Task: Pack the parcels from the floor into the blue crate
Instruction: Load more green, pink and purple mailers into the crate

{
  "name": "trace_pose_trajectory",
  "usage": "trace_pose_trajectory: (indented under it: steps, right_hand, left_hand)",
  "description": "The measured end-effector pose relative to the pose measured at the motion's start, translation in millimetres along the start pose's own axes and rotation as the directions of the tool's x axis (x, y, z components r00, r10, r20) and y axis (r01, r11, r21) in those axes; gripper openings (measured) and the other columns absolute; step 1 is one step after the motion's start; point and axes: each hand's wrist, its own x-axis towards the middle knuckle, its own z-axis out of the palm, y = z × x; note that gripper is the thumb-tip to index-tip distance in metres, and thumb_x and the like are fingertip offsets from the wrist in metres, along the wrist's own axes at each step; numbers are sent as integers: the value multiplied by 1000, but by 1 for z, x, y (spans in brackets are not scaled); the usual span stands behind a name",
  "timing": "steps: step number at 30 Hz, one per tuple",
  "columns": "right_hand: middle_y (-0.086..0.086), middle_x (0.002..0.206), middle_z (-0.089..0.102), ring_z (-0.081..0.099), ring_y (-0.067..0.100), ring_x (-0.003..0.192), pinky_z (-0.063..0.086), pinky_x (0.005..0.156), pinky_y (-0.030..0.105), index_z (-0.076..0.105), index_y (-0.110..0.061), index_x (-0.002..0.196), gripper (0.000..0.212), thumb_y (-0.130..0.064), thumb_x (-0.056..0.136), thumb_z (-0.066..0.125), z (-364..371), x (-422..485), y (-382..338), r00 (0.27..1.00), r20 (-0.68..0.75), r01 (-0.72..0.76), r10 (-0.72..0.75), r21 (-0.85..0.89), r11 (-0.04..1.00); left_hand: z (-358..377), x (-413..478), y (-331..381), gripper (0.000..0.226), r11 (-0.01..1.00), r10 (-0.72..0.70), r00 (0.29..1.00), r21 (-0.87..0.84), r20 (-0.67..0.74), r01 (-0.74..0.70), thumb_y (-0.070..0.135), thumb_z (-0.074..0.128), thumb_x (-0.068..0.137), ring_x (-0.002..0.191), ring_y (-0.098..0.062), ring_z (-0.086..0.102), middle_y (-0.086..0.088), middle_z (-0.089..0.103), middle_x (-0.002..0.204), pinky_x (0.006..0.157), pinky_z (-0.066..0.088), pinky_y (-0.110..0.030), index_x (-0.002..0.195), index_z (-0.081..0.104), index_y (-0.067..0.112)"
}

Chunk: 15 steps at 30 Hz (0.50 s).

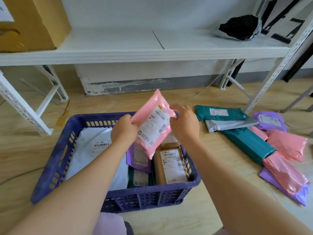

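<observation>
Over the blue crate [71,146] I hold a pink parcel [153,122] with a white label, tilted. My left hand [124,129] grips its left edge and my right hand [183,122] pinches its right edge. Inside the crate lie a white mailer [91,150], a purple parcel [138,158], a brown box [171,165] and a green parcel [140,178]. On the floor to the right lie several more parcels: a teal one [220,113], a grey one [232,124], a long teal one [247,143], pink ones [288,145] and purple ones [271,120].
A white metal shelf [118,53] stands behind the crate, with a cardboard box [33,22] at its left and a black-and-silver bag [240,28] at its right. Shelf legs [271,78] stand on the wooden floor at both sides. A white cable [194,95] runs behind.
</observation>
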Motion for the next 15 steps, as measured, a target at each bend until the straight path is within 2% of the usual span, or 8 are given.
trace_pose_trajectory:
  steps: [3,4,6,9,12,15]
  right_hand:
    - [4,123,60,59,23,104,45,71,28,56,-22,127,45,-6,87,45,30,-5,6,972,236,8,9,-74,997]
    - [5,122,61,60,24,103,45,71,27,56,-22,128,46,-4,87,45,40,-8,7,948,319,25,9,-100,995]
    - [5,123,61,60,24,103,46,72,26,56,-23,126,45,-3,87,46,57,-13,7,890,456,52,9,-121,991]
    - [4,127,57,58,23,106,48,78,28,55,-22,127,42,-6,89,48,83,-17,7,813,582,94,15,-157,983]
    - [5,132,54,55,24,113,50,88,30,53,-21,130,43,-7,90,47,101,-18,7,778,626,76,48,-171,982]
    - [6,137,51,49,26,124,44,100,33,49,-16,135,47,-4,90,44,119,-18,8,752,655,53,77,-177,983]
  left_hand:
    - [15,-2,-36,23,925,-299,953,-231,52,303,17,48,90,82,-29,57,-13,63,97,69,42,-33,106,59,6]
    - [23,-5,-49,27,892,-364,927,-253,88,374,16,49,90,85,-30,58,-13,63,98,71,44,-33,112,59,5]
    - [38,-11,-74,27,828,-466,869,-263,166,494,13,50,89,88,-31,60,-14,63,99,77,49,-36,111,60,0]
    - [53,-11,-99,32,779,-529,804,-222,270,587,4,55,85,100,-36,62,-22,63,113,87,52,-43,115,57,-6]
    - [63,-3,-108,32,790,-516,782,-160,350,592,-2,57,84,104,-37,60,-25,60,117,80,47,-35,115,56,-11]
    - [75,-1,-114,26,807,-493,756,-100,430,582,-3,59,82,101,-37,62,-25,64,109,73,48,-37,106,60,-12]
